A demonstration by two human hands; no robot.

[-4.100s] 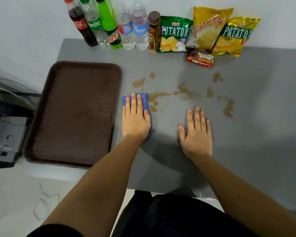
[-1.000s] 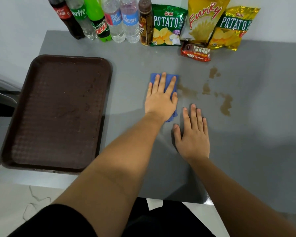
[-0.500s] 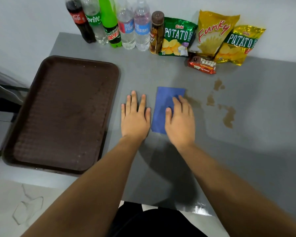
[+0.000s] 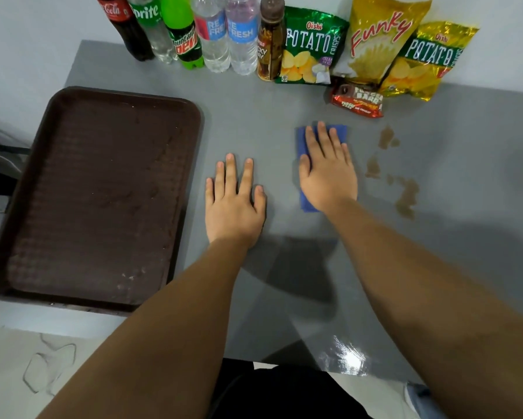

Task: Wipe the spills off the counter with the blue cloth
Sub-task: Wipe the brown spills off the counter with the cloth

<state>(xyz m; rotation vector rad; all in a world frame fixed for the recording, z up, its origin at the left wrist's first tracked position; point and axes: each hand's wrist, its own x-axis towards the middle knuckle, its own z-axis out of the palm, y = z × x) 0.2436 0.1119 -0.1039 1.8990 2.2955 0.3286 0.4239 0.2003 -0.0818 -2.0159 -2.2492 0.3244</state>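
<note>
The blue cloth (image 4: 302,143) lies folded on the grey counter (image 4: 254,122), a little right of centre. My right hand (image 4: 327,173) presses flat on top of it, fingers spread, covering most of it. Brown spills sit just right of the cloth: one patch (image 4: 385,137) at the back, a small one (image 4: 372,167) in the middle and a larger streak (image 4: 407,198) nearer me. The cloth does not touch them. My left hand (image 4: 233,204) rests flat and open on bare counter, left of the cloth.
A large brown tray (image 4: 133,96) fills the counter's left side. Along the back wall stand several drink bottles (image 4: 212,34) and chip bags (image 4: 375,40), with a red snack pack (image 4: 358,101) lying just behind the cloth. The counter's front edge is near my body.
The cloth passed from my left hand to my right. The left and middle spills are gone. My right hand has since slid the cloth right and away from me.
</note>
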